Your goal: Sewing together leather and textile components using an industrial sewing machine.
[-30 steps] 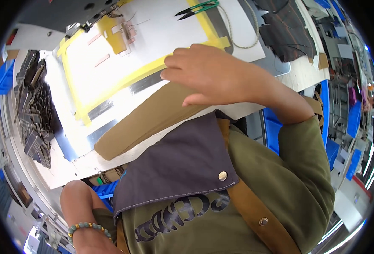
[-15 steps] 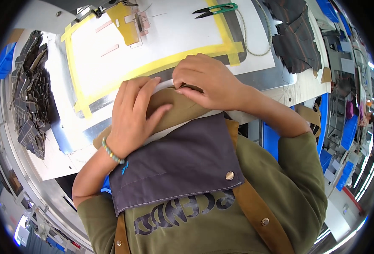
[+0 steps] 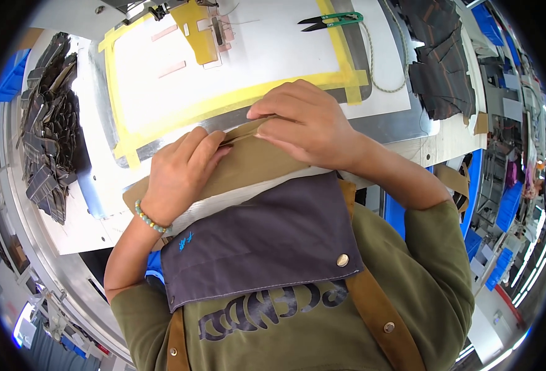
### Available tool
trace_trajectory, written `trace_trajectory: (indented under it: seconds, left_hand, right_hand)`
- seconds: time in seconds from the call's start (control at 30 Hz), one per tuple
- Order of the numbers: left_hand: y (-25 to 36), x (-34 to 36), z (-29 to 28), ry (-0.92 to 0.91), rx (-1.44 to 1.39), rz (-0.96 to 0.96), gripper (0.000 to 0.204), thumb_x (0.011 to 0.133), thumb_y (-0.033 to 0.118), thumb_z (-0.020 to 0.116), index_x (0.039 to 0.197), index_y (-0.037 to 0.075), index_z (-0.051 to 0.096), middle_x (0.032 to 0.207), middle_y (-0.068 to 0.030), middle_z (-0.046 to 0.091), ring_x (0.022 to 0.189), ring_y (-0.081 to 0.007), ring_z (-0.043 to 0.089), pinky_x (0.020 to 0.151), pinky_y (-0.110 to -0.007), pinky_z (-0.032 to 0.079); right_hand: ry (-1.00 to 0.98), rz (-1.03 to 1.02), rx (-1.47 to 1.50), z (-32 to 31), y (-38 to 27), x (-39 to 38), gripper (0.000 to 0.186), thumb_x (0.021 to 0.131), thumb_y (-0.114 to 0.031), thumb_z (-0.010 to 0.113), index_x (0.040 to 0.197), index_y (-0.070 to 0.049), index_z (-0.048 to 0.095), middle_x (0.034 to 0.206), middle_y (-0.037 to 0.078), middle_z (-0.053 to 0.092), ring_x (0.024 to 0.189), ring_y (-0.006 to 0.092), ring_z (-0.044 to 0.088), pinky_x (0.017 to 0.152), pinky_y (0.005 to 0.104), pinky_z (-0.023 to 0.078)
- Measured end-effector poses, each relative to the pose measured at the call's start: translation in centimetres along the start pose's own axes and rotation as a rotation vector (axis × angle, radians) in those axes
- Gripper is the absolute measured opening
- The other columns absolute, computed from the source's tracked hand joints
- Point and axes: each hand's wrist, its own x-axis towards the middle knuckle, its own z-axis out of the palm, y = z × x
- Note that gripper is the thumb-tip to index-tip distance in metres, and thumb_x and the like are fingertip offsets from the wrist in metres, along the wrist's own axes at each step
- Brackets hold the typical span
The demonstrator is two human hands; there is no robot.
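Observation:
A tan piece of cloth or card (image 3: 254, 157), I cannot tell which, lies along the table's near edge, with a fold or layered edge on its far side. My left hand (image 3: 180, 170), with a beaded bracelet at its wrist, pinches that far edge between thumb and fingers. Farther right, my right hand (image 3: 313, 123) grips the same edge, thumb below and fingers curled above. A short stretch of the edge shows between the two hands. Beyond them lies a white sheet (image 3: 273, 52) bordered with yellow tape (image 3: 223, 100).
Part of a sewing machine (image 3: 157, 11) is at the top, beside a yellow template (image 3: 194, 34). Green-handled thread snips (image 3: 334, 21) and a cord (image 3: 372, 65) lie at the far right. Dark patterned fabric pieces are piled at left (image 3: 50, 136) and right (image 3: 443, 62).
My left fingers, spread over the tan piece before, have closed on its far edge. The pale strip between my hands no longer shows. My right hand keeps its grip, and the view has shifted slightly.

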Motion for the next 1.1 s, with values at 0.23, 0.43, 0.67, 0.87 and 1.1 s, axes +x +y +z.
trace_trajectory:
  seconds: [0.23,0.43,0.67,0.87,1.1]
  left_hand:
    - [-0.1,1.5,-1.2,0.105,0.020,0.087,0.051,0.078,0.009,0.092,0.125,0.004,0.074,0.108,-0.0103,0.072,0.094,-0.0308,0.068,0.079,-0.042,0.056]
    - [1.2,3.3,-1.0,0.132,-0.150,0.086,0.040,0.076,0.005,0.091,0.114,0.003,0.076,0.108,-0.0116,0.073,0.100,-0.0320,0.067,0.085,-0.043,0.056]
    - [0.7,1.4,-2.0,0.101,-0.888,-0.391,0.006,0.101,-0.003,0.072,0.105,0.001,0.073,0.103,-0.0037,0.072,0.088,-0.0121,0.065,0.082,-0.030,0.055]
    - [-10.8,-3.3,-11.9,0.731,-0.650,-0.517,0.020,0.111,0.009,0.061,0.127,0.004,0.072,0.147,-0.0134,0.069,0.128,-0.0215,0.068,0.112,-0.036,0.054]
    - [-15.9,4.4,-19.2,-0.110,-0.492,-0.180,0.013,0.097,0.005,0.077,0.086,-0.001,0.075,0.082,-0.0034,0.062,0.086,-0.0150,0.060,0.084,-0.029,0.050]
  right_hand:
    - [-0.001,0.021,-0.010,0.6,-0.4,0.3,0.026,0.078,-0.008,0.090,0.100,-0.006,0.076,0.114,0.007,0.077,0.101,0.0262,0.073,0.083,0.0394,0.057]
    - [0.041,-0.035,0.037,0.4,-0.3,0.5,0.022,0.083,-0.013,0.087,0.098,-0.007,0.073,0.112,0.004,0.074,0.102,0.0228,0.071,0.084,0.0367,0.054]
    - [-0.068,0.077,0.180,-2.1,0.9,1.9,0.021,0.092,-0.023,0.085,0.101,-0.007,0.074,0.117,0.005,0.075,0.107,0.0267,0.071,0.088,0.0413,0.055]
    - [-0.179,0.103,-0.110,-4.4,5.4,2.9,0.036,0.098,-0.027,0.079,0.125,-0.005,0.073,0.141,0.009,0.070,0.130,0.0300,0.062,0.106,0.0459,0.050]
    - [-0.389,0.077,-0.372,-1.4,8.9,6.2,0.071,0.108,-0.046,0.063,0.162,-0.002,0.050,0.176,0.011,0.041,0.163,0.0293,0.035,0.133,0.0559,0.027]
